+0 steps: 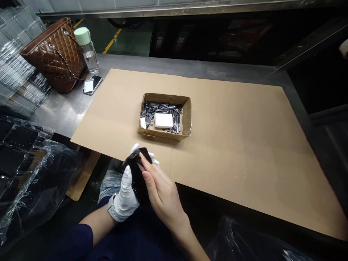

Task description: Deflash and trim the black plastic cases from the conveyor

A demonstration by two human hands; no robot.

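My left hand (126, 195), in a white glove, is wrapped round a flat black casing (139, 181) held tilted just past the table's near edge. My right hand (164, 192) is bare and lies over the casing, its fingertips pressed together at the casing's upper part. Whatever may be between those fingertips is too small and too covered to name. Beyond both hands stands an open cardboard box (187, 117). Inside it lie several small black strip-like pieces (152, 108) and a white block (163, 120).
A cardboard sheet (231, 145) covers much of the metal table (65, 119). At the back left are a brown quilted bag (58, 54), a bottle (89, 54) and a phone (92, 85). Clear plastic trays (19, 54) are stacked at left, above bagged black parts (21, 141).
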